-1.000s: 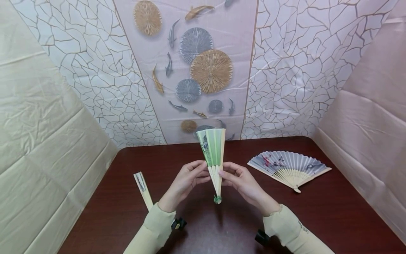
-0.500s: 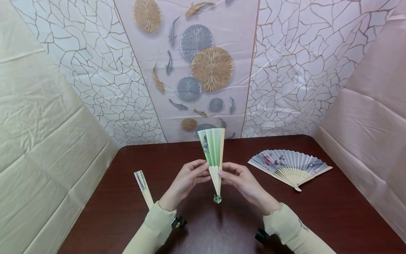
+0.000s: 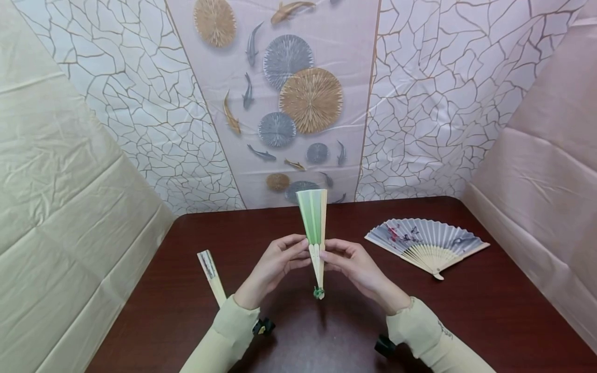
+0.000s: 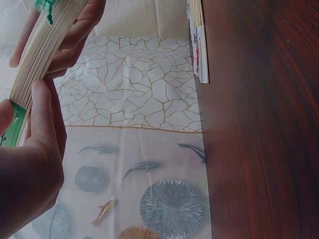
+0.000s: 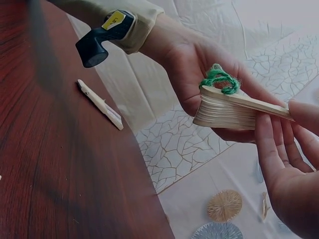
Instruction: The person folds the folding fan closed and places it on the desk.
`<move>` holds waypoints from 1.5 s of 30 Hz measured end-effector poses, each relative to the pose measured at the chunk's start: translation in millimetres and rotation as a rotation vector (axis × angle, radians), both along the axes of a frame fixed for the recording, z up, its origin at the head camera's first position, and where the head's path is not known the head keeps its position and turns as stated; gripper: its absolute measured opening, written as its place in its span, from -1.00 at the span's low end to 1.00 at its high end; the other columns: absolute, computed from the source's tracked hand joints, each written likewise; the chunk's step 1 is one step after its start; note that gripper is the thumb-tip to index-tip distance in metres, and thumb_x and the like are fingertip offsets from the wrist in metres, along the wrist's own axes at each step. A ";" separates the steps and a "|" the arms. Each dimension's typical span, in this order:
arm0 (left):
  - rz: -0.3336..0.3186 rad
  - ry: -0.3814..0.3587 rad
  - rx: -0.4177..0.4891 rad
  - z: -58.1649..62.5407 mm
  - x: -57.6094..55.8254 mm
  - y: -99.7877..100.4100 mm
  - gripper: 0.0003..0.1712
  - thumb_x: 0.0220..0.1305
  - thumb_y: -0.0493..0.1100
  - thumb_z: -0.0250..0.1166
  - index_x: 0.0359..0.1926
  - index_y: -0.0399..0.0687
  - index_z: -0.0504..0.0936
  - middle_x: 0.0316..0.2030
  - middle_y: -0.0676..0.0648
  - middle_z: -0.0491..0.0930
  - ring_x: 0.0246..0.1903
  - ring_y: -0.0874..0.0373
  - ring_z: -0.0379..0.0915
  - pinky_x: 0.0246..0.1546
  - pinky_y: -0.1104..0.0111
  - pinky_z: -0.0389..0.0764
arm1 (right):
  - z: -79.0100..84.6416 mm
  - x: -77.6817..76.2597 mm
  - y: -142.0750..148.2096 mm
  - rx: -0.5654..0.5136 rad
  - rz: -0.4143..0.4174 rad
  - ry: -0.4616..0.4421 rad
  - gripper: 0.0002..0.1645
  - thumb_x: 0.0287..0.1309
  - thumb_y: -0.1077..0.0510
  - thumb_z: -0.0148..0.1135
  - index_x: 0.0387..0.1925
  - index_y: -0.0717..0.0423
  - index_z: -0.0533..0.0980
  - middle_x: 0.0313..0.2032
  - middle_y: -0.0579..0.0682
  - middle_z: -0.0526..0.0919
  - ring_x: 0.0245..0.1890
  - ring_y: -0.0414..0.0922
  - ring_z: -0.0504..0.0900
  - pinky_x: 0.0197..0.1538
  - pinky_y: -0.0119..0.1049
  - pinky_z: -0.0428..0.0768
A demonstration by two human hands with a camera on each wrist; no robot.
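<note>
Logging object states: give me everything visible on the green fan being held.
The green fan is a folding hand fan with a pale green pleated leaf, light slats that look like wood or bamboo, and a green cord loop at the pivot. It is nearly closed, spread to a narrow wedge, held roughly upright above the table, pivot end down. The left hand and right hand pinch the slats from either side; nothing else touches it.

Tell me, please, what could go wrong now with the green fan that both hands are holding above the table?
1. Both the left hand and the right hand pinch the green fan only at its thin ribs; squeezing unevenly might crease a paper fold or bend a rib.
2. The fan is held in the air, so a slip could drop it onto the table.
</note>
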State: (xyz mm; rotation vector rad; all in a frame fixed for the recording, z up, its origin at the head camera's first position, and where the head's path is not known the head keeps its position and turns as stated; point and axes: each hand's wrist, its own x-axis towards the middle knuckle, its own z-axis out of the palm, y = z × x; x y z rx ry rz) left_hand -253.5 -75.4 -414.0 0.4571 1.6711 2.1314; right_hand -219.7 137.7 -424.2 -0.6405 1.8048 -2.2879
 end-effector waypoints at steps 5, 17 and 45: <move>0.008 0.000 0.000 -0.8 0.0 0.7 -0.58 0.48 -0.22 0.20 0.20 -0.46 0.49 -0.11 -0.10 0.70 -0.17 0.15 0.69 0.10 0.10 0.63 | 1.3 1.3 -0.9 0.028 -0.029 0.021 -0.54 0.40 0.28 0.20 0.21 0.52 0.45 0.00 0.00 0.70 -0.07 -0.11 0.71 0.00 -0.16 0.71; 0.013 0.004 -0.001 -3.6 0.6 3.1 -0.62 0.46 -0.22 0.24 0.16 -0.42 0.52 -0.12 -0.12 0.70 -0.18 0.13 0.69 0.01 0.16 0.69 | -0.4 1.4 -1.0 0.055 -0.129 0.049 -0.56 0.33 0.28 0.28 0.17 0.44 0.51 -0.02 0.05 0.70 -0.14 -0.11 0.73 -0.02 -0.14 0.72; 0.084 0.003 0.006 -2.9 2.4 2.5 -0.80 0.42 -0.22 0.29 -0.04 -0.27 0.58 -0.22 -0.11 0.71 -0.22 0.11 0.69 -0.03 0.12 0.71 | -8.4 6.3 -4.0 0.157 -0.155 0.048 -0.59 0.24 0.28 0.37 0.10 0.36 0.57 -0.13 0.10 0.69 -0.17 -0.10 0.69 -0.07 -0.25 0.69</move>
